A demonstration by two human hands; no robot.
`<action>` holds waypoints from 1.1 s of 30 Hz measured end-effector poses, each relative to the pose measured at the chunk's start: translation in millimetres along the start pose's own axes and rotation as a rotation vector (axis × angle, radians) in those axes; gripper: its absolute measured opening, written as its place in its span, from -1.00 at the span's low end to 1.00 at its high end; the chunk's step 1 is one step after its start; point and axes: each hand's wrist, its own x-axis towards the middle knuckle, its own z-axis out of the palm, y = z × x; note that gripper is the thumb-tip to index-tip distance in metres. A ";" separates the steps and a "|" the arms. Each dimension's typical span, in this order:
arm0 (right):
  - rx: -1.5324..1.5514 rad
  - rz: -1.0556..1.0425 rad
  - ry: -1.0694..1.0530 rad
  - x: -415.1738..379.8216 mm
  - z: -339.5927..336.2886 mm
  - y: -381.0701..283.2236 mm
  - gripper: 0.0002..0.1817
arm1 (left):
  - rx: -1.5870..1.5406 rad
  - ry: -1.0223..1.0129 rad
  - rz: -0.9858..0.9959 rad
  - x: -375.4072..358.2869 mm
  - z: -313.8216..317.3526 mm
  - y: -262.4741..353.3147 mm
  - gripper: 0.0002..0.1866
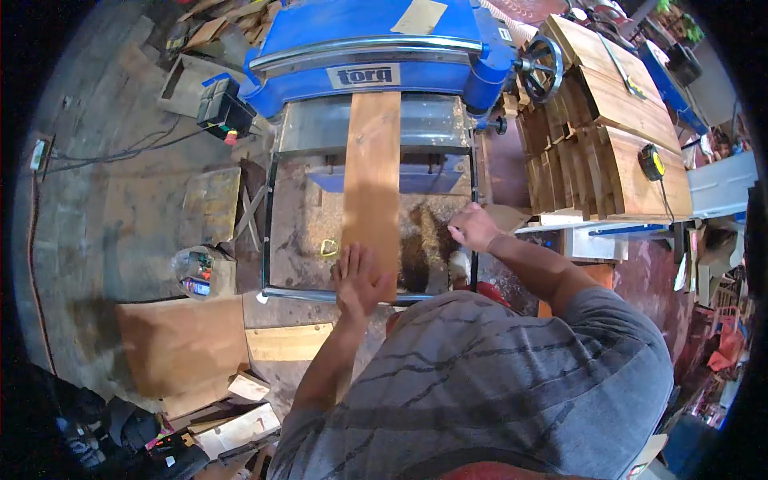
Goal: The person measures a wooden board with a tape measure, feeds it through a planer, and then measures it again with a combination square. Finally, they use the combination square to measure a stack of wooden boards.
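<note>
A long wooden board runs from the blue planer machine towards me, its far end at the machine's opening below the label. My left hand rests on the near end of the board, palm down with the fingers spread. Right of the board, my right hand is closed near the right rail of the machine's frame. Something thin and brown, like a piece of sheet, shows beside it; whether the fingers hold it is unclear.
Stacked boards stand at the right, with a tape measure on them. A handwheel juts from the machine. A switch box with a red button is at its left. Wood pieces lie at lower left.
</note>
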 end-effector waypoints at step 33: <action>-0.081 0.031 -0.053 -7.0 3.7 3.4 -0.87 | 0.029 0.175 0.130 85.6 21.2 -1.8 -0.38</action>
